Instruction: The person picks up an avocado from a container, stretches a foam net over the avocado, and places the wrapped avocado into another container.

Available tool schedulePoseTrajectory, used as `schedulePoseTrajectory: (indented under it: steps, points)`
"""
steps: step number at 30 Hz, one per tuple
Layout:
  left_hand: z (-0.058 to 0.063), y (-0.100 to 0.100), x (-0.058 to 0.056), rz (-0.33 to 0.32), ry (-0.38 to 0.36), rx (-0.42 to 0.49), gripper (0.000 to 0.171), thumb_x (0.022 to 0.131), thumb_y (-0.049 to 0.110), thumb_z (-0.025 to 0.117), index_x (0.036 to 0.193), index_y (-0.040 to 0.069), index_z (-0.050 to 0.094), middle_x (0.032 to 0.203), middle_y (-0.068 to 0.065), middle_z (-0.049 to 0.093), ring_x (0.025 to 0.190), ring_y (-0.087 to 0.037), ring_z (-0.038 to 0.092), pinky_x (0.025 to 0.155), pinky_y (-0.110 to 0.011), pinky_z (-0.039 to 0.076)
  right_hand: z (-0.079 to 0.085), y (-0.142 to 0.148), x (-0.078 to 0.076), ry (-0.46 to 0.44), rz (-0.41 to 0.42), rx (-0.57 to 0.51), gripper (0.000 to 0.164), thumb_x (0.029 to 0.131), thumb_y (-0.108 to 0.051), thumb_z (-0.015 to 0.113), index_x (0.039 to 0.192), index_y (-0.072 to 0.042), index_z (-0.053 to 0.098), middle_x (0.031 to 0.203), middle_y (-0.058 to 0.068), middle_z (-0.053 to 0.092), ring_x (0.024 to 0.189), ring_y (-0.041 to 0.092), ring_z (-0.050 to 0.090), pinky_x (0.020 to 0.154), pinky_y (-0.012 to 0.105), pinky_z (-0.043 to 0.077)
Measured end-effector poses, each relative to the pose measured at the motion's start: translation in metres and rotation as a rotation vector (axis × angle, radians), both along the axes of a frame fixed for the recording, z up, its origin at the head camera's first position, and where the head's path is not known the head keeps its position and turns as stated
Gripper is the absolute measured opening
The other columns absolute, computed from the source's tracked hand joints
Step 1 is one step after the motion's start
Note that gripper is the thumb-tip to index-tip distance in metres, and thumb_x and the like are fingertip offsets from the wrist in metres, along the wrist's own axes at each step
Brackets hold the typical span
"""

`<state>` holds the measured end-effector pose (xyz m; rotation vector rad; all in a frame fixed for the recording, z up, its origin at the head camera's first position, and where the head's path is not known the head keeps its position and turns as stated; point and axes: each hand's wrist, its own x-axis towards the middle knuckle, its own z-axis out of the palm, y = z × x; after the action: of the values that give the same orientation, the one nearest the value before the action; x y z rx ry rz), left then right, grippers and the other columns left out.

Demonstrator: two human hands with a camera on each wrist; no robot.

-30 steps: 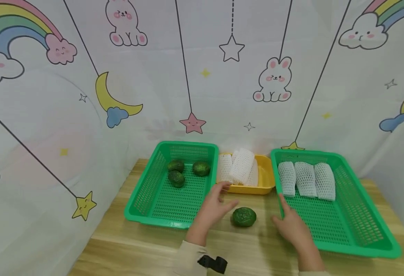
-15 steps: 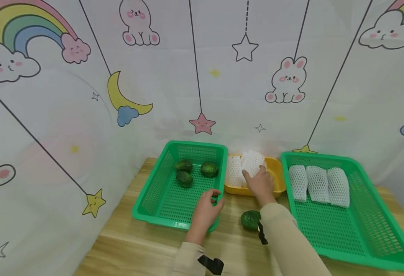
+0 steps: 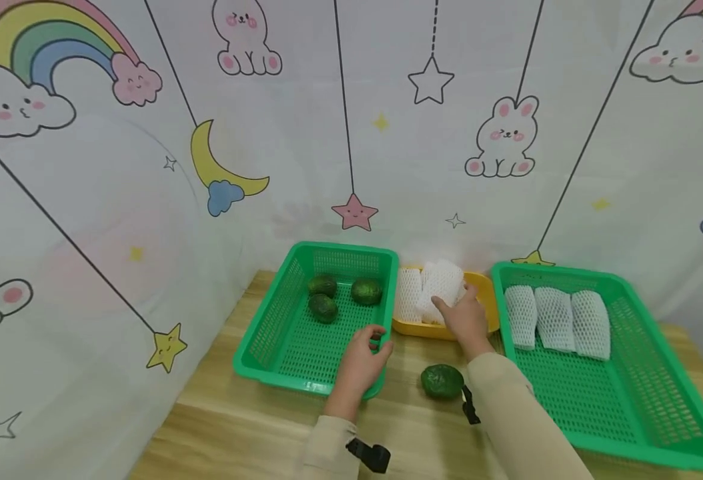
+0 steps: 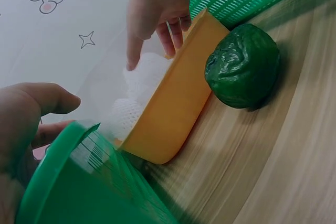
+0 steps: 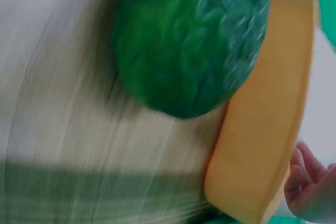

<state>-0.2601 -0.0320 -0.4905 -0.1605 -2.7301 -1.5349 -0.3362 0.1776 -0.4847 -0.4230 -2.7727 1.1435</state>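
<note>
My right hand [image 3: 467, 321] reaches over the yellow basket [image 3: 425, 329] and grips a white foam net sleeve [image 3: 441, 283], thumb on one side and fingers on the other. In the left wrist view that same foam net [image 4: 144, 80] lies below the thumb. My left hand [image 3: 360, 360] rests at the right rim of the left green basket [image 3: 315, 387], fingers loosely bent and holding nothing. A wrinkled dark green avocado [image 3: 442, 381] lies on the wooden table between the hands. Several more foam nets fill the left part of the yellow basket.
The left green basket holds three avocados [image 3: 323, 308]. In the right green basket [image 3: 633, 453], three white net-wrapped pieces [image 3: 554, 320] lie side by side. A white cloth [image 3: 303, 100] with cartoon prints hangs behind the table [image 3: 255, 437].
My right hand has moved from beside the right green basket, over the avocado, to the foam nets. My left hand has drawn back to the left basket's rim. The head view has shifted slightly.
</note>
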Motion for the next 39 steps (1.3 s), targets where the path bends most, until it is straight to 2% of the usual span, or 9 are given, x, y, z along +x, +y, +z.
schedulePoseTrajectory:
  steps: [7,10,14,18,22,27,29,33,39]
  points:
    - [-0.003,-0.003,0.001,0.006,-0.001,-0.019,0.029,0.091,0.033,0.06,0.113,0.015,0.059,0.105,-0.002,0.055,0.095,-0.026,0.056,0.069,-0.035,0.048,-0.004,-0.013,-0.01,-0.115,0.008,-0.072,0.094,0.083,-0.06,0.054,0.142,-0.001,0.011,0.1,0.03,0.057,0.075,0.034,0.055,0.062,0.042,0.042]
    - [-0.001,-0.001,0.0,0.017,0.016,-0.007,0.027,0.091,0.032,0.059,0.112,0.015,0.059,0.104,-0.002,0.055,0.095,-0.026,0.056,0.069,-0.035,0.047,-0.002,-0.014,-0.016,-0.066,-0.018,-0.05,0.079,0.087,-0.045,0.058,0.14,-0.002,0.018,0.093,0.024,0.059,0.069,0.031,0.054,0.058,0.04,0.041]
    - [-0.002,0.006,0.001,0.018,0.019,-0.001,0.025,0.091,0.03,0.06,0.111,0.015,0.059,0.104,-0.002,0.054,0.094,-0.026,0.056,0.068,-0.035,0.047,0.0,-0.005,-0.013,0.007,-0.105,-0.181,0.06,0.088,-0.016,0.057,0.138,-0.003,0.026,0.098,0.019,0.054,0.075,0.03,0.051,0.061,0.038,0.041]
    - [-0.004,0.007,0.0,0.021,0.024,0.005,0.028,0.091,0.034,0.059,0.112,0.015,0.059,0.107,-0.004,0.053,0.099,-0.027,0.053,0.073,-0.039,0.047,0.014,-0.004,0.003,0.119,-0.131,-0.405,0.053,0.087,-0.01,0.057,0.134,-0.002,0.033,0.095,0.013,0.05,0.083,0.028,0.049,0.066,0.034,0.039]
    - [0.0,0.005,-0.002,0.03,0.131,0.096,0.046,0.089,0.043,0.06,0.121,0.011,0.054,0.116,-0.008,0.052,0.109,-0.027,0.046,0.085,-0.045,0.043,0.029,-0.013,0.04,0.176,0.083,-0.496,0.037,0.087,-0.01,0.063,0.119,0.0,0.048,0.097,0.013,0.057,0.093,0.026,0.052,0.072,0.028,0.043]
    - [0.01,0.011,-0.002,-0.162,0.131,0.334,0.052,0.086,0.04,0.065,0.127,0.01,0.052,0.115,-0.004,0.056,0.102,-0.017,0.051,0.081,-0.037,0.045,0.028,-0.015,0.081,0.177,0.379,-0.572,0.025,0.089,-0.011,0.062,0.108,0.004,0.057,0.094,0.007,0.061,0.086,0.018,0.055,0.074,0.028,0.047]
    - [0.013,0.014,-0.002,-0.211,0.096,0.426,0.042,0.087,0.034,0.065,0.119,0.006,0.059,0.107,-0.006,0.061,0.09,-0.014,0.055,0.073,-0.032,0.046,0.028,-0.01,0.089,0.202,0.36,-0.617,0.023,0.09,-0.01,0.061,0.107,0.006,0.058,0.09,0.001,0.061,0.082,0.014,0.055,0.072,0.027,0.048]
    - [0.015,0.012,-0.002,-0.181,0.087,0.548,0.027,0.089,0.019,0.064,0.108,0.0,0.066,0.101,-0.013,0.066,0.083,-0.015,0.06,0.069,-0.03,0.048,0.033,0.0,0.095,0.254,0.236,-0.67,0.025,0.09,-0.01,0.061,0.106,0.009,0.059,0.082,-0.009,0.061,0.075,0.01,0.055,0.067,0.023,0.048]
    - [0.023,0.019,-0.001,-0.387,-0.022,0.518,0.081,0.082,0.022,0.072,0.146,0.017,0.023,0.132,-0.011,0.047,0.11,-0.023,0.052,0.085,-0.037,0.046,0.042,-0.002,0.103,0.267,0.367,-0.642,0.033,0.092,-0.01,0.058,0.117,0.011,0.055,0.093,-0.009,0.062,0.08,0.009,0.057,0.071,0.025,0.049]
